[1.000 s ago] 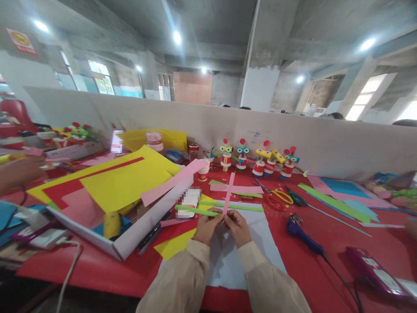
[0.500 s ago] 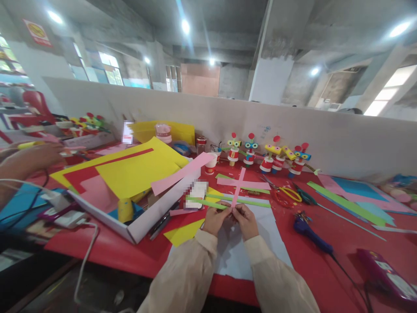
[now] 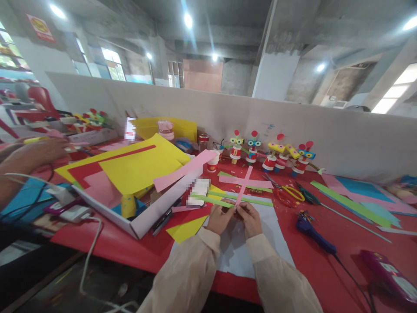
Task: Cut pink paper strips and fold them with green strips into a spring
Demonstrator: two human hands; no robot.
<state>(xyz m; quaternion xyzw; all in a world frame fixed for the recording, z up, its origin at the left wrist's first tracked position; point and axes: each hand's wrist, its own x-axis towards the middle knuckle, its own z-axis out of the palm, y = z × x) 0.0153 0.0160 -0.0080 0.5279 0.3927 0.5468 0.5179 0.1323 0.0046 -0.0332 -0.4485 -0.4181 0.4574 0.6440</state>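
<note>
Close together over white paper sheets (image 3: 263, 256), my left hand (image 3: 220, 218) and my right hand (image 3: 250, 219) are both closed, fingertips nearly meeting. Between them are the near ends of a pink paper strip (image 3: 244, 186) and a green paper strip (image 3: 211, 199). The pink one points away from me, the green one out to the left. My fingers partly cover where the two ends meet. Beyond the hands lie another green strip (image 3: 250, 199) and a flat pink strip (image 3: 260, 183).
Scissors (image 3: 291, 192), pliers (image 3: 308, 194) and a blue glue gun (image 3: 314, 234) with its cord lie to the right. Paper-cup figures (image 3: 252, 154) line the partition. A white box (image 3: 163, 204) heaped with coloured paper stands left, near another person's hand (image 3: 35, 154).
The pink strip's far end leans further right than before. My hands keep their pinch at the strip ends, with only slight finger movement. The whole view has shifted a little.
</note>
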